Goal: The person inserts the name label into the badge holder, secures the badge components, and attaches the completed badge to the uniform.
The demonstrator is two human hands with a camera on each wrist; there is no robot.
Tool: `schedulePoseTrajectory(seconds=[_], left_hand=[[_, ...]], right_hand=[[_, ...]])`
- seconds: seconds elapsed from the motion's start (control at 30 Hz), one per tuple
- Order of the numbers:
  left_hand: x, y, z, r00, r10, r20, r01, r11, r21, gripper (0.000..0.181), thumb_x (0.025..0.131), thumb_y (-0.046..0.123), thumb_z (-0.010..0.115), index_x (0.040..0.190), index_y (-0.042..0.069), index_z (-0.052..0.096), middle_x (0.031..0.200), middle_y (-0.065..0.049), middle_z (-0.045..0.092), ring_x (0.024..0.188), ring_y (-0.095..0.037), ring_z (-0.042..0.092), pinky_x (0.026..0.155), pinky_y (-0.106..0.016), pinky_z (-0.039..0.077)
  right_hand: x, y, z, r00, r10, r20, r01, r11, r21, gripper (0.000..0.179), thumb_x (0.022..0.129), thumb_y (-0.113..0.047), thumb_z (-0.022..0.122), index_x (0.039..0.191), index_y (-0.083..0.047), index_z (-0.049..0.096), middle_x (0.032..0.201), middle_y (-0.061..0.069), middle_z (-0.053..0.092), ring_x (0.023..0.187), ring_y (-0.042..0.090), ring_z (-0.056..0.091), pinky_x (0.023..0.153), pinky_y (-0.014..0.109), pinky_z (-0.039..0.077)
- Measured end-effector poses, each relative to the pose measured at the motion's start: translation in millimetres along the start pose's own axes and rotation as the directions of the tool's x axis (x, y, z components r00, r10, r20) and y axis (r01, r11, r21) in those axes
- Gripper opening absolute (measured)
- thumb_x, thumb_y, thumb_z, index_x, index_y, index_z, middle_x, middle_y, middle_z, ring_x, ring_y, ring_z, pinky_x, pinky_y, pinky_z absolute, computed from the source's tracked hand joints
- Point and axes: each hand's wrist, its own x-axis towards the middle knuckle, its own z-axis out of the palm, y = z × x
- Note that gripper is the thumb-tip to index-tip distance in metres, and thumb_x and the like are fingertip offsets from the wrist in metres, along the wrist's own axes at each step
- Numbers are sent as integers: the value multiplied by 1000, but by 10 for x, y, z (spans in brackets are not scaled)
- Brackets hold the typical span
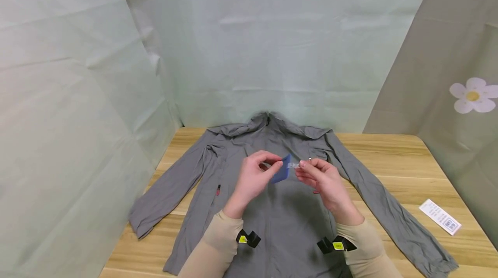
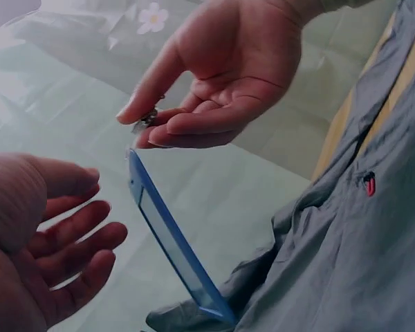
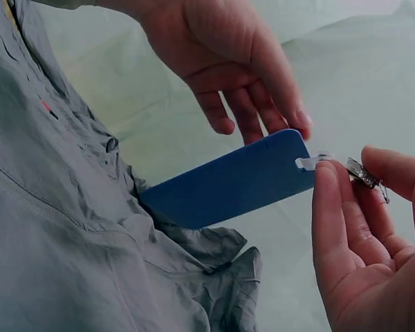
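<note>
A blue badge holder [image 3: 235, 183] hangs in the air above a grey jacket [image 1: 268, 209]. Its clear strap [image 3: 307, 164] leads to a metal clip [image 3: 363, 174], which my right hand [image 1: 327, 180] holds between thumb and fingers. My left hand [image 1: 253, 178] is at the holder's other side, with loosely bent fingers. In the left wrist view a gap shows between those fingers [image 2: 90, 238] and the holder's framed face [image 2: 176, 238]. From the right wrist, the holder's plain blue back is visible, and a left fingertip comes close to its top corner.
The jacket lies spread on a wooden table [image 1: 393, 152], sleeves out to both sides, with a red zip pull [image 1: 218, 190] on its front. A white printed card [image 1: 440, 216] lies at the right. Pale cloth walls [image 1: 272, 53] stand behind and at the sides.
</note>
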Motion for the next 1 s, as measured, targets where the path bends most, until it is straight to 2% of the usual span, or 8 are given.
schedulePoseTrajectory(seconds=[0.2,0.4,0.7,1.0], left_hand=[[-13,26,26,994,106,34,-108,992,63,5,97,14,83,101,11,85,99,4,77,83,-9,69,68,-28,61],[-26,44,37,983,173,68,-179,980,90,7,95,10,84,102,8,85,99,1,76,81,-10,68,67,-29,61],[-29,55,49,968,224,113,-240,960,146,12,94,10,85,105,5,84,101,-2,75,83,-9,68,68,-26,59],[-25,38,46,954,265,143,-289,940,184,14,94,12,85,108,6,84,103,-1,74,87,-13,71,68,-26,58]], right_hand=[[-5,12,-4,1000,-11,-26,10,999,-52,15,105,-16,73,91,-12,68,97,0,81,90,13,78,84,28,64],[-32,-9,20,999,-9,-34,7,997,-76,14,103,-15,75,90,-14,69,93,-2,80,85,11,76,77,25,62],[-61,-23,61,999,-30,-24,30,999,-24,21,102,-8,74,85,-16,65,92,0,79,82,11,76,80,29,64],[-71,-18,54,999,-52,5,52,998,-34,21,104,-10,72,85,-14,63,93,1,80,83,12,76,79,29,64]])
